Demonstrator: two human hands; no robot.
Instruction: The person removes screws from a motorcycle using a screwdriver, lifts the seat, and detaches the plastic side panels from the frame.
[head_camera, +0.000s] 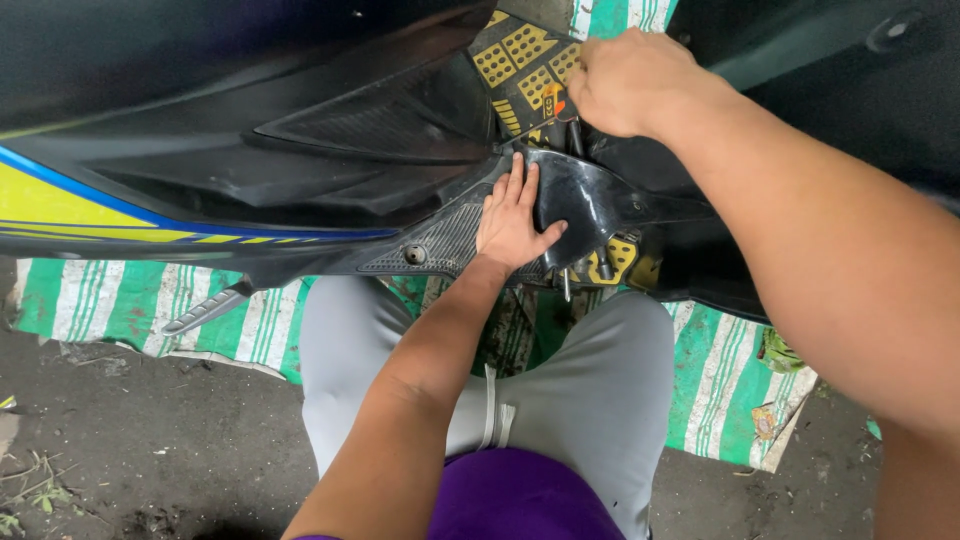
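A black scooter body (250, 110) with a blue and yellow stripe lies across the top of the head view. My left hand (510, 220) rests flat with its fingers together against a glossy black plastic panel (585, 200) beside the ribbed footboard (440, 240). My right hand (630, 80) is closed into a fist above that panel, next to a black and yellow studded mat (525, 60); a small tool shaft seems to stick out below the fist, mostly hidden.
A green and white striped woven mat (120, 300) covers the dirt ground (150, 430) under the scooter. My knees in grey trousers (590, 380) fill the lower middle. A metal footpeg (205, 310) juts out at the left.
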